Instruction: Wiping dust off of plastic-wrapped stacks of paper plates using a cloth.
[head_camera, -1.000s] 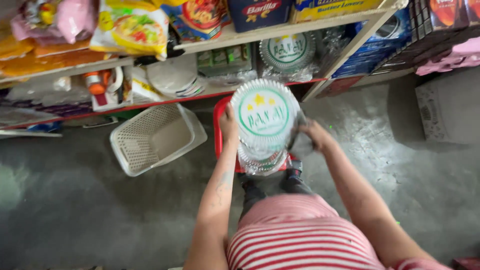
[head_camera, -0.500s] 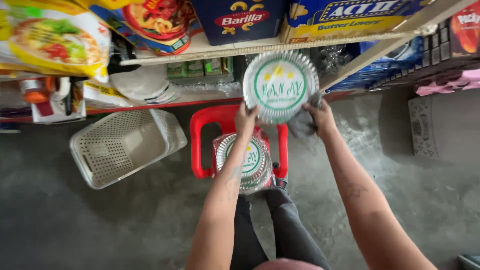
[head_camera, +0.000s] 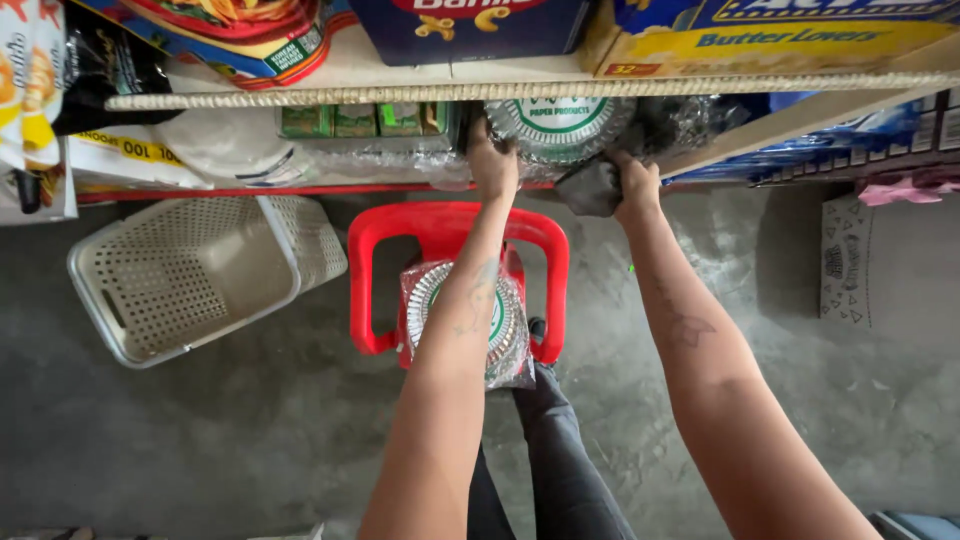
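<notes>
Reaching up to the shelf (head_camera: 420, 92) with both arms. Left hand (head_camera: 492, 165) pressing against the left edge of the plate pack (head_camera: 560, 125), fingers curled onto its rim, gripping it. Right hand (head_camera: 632, 180) clasping the pack's lower right side, where dark wrapping (head_camera: 592, 188) is bunching under the fingers. Pack sitting in the gap beneath the top board, tucked between green boxes (head_camera: 365, 120) on the left and crinkled clear film (head_camera: 690, 122) on the right, its round silver rim and green-and-white label facing out.

Lower down, a second pack (head_camera: 500, 335) of the same plates, wrapped in clear plastic, lying on the red stool (head_camera: 455, 235), partly hidden behind the left forearm. Stool standing on the grey floor (head_camera: 200, 440), directly below the shelf edge. Beige basket (head_camera: 190, 270) tipping on its side just left of the stool, near but not touching it. Dark trouser legs (head_camera: 560, 450) showing under the arms, at the stool's front. Boxes and bags of food (head_camera: 470, 20) resting on the top board above the hands. Patterned carton (head_camera: 850, 255) leaning at the far right, well apart from the stool.
</notes>
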